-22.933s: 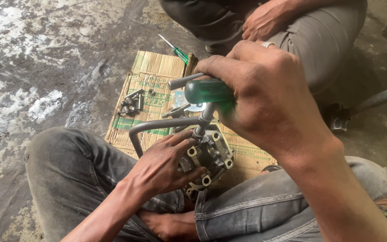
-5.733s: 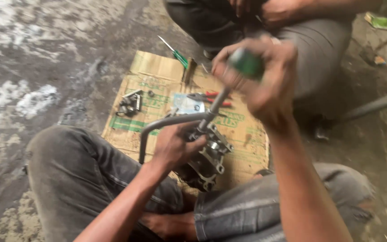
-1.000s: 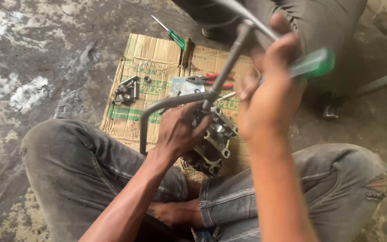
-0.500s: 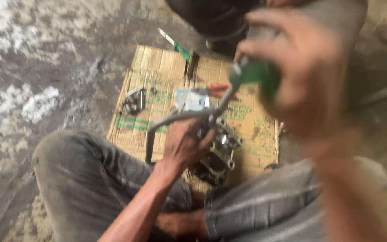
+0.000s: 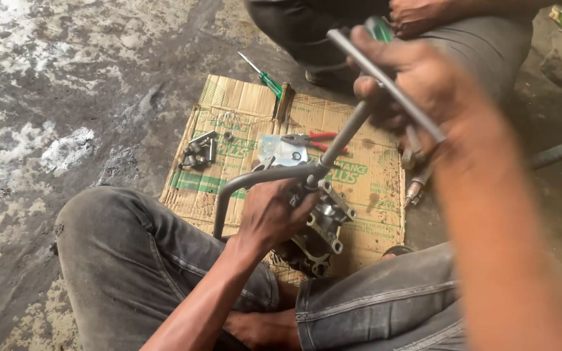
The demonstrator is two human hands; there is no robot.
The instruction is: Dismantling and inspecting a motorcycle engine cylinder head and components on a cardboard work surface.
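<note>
Head view: right hand [image 5: 417, 84] clenched on T-handle wrench [image 5: 346, 133], shaft slanting down-left to engine part [image 5: 317, 231] on cardboard [image 5: 372, 188]; left hand [image 5: 271, 214], nearer, clasps that part.

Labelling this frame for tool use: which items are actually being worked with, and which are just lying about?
In use:
- left hand steadying the metal engine part
- right hand gripping the speed-brace wrench, its shaft set on the part

Lying about, on the cardboard sheet:
- green-handled screwdriver
- red-handled pliers
- small metal parts
- spark plug
</note>
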